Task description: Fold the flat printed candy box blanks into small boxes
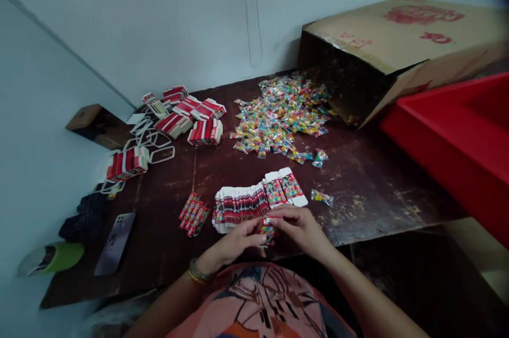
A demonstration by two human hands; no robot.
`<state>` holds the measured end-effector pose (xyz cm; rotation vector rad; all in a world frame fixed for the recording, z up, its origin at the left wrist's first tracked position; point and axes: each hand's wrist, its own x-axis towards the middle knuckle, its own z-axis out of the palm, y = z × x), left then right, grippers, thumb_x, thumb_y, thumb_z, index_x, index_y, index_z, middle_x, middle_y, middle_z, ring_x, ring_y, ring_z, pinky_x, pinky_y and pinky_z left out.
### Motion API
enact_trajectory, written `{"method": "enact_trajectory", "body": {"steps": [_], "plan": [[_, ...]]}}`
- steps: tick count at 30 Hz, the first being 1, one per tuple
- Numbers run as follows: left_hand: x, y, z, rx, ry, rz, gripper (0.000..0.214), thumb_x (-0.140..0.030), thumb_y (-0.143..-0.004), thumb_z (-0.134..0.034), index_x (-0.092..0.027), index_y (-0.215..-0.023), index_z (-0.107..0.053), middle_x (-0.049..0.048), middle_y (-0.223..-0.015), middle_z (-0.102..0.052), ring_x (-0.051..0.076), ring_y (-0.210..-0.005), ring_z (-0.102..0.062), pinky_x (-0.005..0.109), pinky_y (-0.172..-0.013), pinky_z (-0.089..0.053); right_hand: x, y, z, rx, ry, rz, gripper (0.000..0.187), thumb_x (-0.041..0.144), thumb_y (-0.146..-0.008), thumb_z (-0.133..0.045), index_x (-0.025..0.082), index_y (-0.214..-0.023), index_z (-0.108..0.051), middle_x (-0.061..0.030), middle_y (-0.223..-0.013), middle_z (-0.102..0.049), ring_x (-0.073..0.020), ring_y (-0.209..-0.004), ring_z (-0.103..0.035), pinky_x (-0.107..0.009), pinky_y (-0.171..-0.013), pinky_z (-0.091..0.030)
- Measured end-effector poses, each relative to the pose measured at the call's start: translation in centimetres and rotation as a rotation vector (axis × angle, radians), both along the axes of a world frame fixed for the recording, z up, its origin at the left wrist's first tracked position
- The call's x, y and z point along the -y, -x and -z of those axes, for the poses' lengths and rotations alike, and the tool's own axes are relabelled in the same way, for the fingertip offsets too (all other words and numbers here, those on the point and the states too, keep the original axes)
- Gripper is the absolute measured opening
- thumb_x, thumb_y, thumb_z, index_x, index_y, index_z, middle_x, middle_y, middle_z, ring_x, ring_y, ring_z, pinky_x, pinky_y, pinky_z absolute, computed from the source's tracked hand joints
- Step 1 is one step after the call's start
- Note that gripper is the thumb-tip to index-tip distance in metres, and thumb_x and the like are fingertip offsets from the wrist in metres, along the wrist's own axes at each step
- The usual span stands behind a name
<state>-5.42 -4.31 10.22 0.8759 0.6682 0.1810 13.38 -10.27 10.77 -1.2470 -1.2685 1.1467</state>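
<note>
Near the table's front edge, my left hand (pixel 241 240) and my right hand (pixel 298 228) both close on a small printed candy box (pixel 268 230), fingertips at its upper end. Just beyond them lies a fanned row of flat candy boxes (pixel 242 204), its two right-hand pieces showing their colourful fronts. Left of that row sits a small group of red candy boxes (pixel 194 214). A single clear candy packet (pixel 322 197) with yellow sweets rests to the right of my right hand. My fingers partly cover the box I hold.
A heap of wrapped candy packets (pixel 282 115) spreads before a tipped cardboard carton (pixel 397 46). Bundled flat boxes (pixel 204 132) and white loops (pixel 151 136) lie at the back left. A phone (pixel 115 243) and a green-and-white object (pixel 63 257) are at left; a red bin (pixel 449 131) stands right.
</note>
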Motion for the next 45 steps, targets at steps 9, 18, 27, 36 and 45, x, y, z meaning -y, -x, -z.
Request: {"method": "enact_trajectory", "body": {"steps": [9,18,27,36,45], "plan": [[2.9,1.4,1.4,-0.165,-0.090,-0.176,0.050,-0.044,-0.084,-0.057,-0.021,-0.128,-0.053,0.0052,-0.100,-0.061,0.016,-0.076,-0.058,0.027,-0.058,-0.053,1.1,2.5,3.2,0.340,-0.146,-0.039,0.029,0.025,-0.092,-0.053,0.027,-0.118,-0.067,-0.0093,-0.111,-0.066,-0.0218,-0.099,-0.062,-0.038,-0.087,-0.052],[-3.1,12.9,-1.7,-0.862,-0.983,-0.536,0.040,-0.042,-0.090,-0.048,-0.024,-0.124,-0.057,0.0092,-0.124,-0.061,0.026,-0.117,-0.053,0.042,-0.105,-0.036,-6.2,10.2,2.7,0.612,-0.239,-0.482,0.011,0.019,-0.087,-0.061,0.022,-0.096,-0.067,-0.0038,-0.092,-0.070,-0.0204,-0.092,-0.060,-0.031,-0.083,-0.047],[-3.1,16.3,3.0,-0.814,-0.933,-0.484,0.055,-0.038,-0.084,-0.057,-0.017,-0.134,-0.044,0.0133,-0.136,-0.052,0.024,-0.126,-0.050,0.041,-0.110,-0.034,-9.4,15.1,4.2,0.831,-0.195,-0.325,0.037,0.018,-0.087,-0.058,0.016,-0.124,-0.055,-0.0127,-0.110,-0.065,-0.0268,-0.100,-0.059,-0.038,-0.090,-0.045],[1.5,16.6,4.3,-1.066,-0.998,-0.458,0.091,-0.028,-0.066,-0.070,-0.013,-0.144,-0.026,0.0194,-0.132,-0.047,0.034,-0.126,-0.046,0.050,-0.107,-0.036,-8.4,18.2,5.3,0.827,-0.209,-0.456,0.054,0.006,-0.083,-0.052,0.011,-0.136,-0.046,-0.0218,-0.133,-0.052,-0.0324,-0.119,-0.051,-0.049,-0.103,-0.039],[2.2,18.3,2.3,-0.725,-1.092,-0.578,0.092,-0.019,-0.069,-0.062,-0.019,-0.148,-0.015,0.0155,-0.151,-0.030,0.033,-0.138,-0.034,0.048,-0.115,-0.028,-10.4,15.3,2.4,0.483,-0.306,-0.684,0.110,0.035,-0.067,-0.079,0.021,-0.152,-0.011,-0.0173,-0.154,-0.027,-0.0320,-0.137,-0.031,-0.050,-0.109,-0.028]]}}
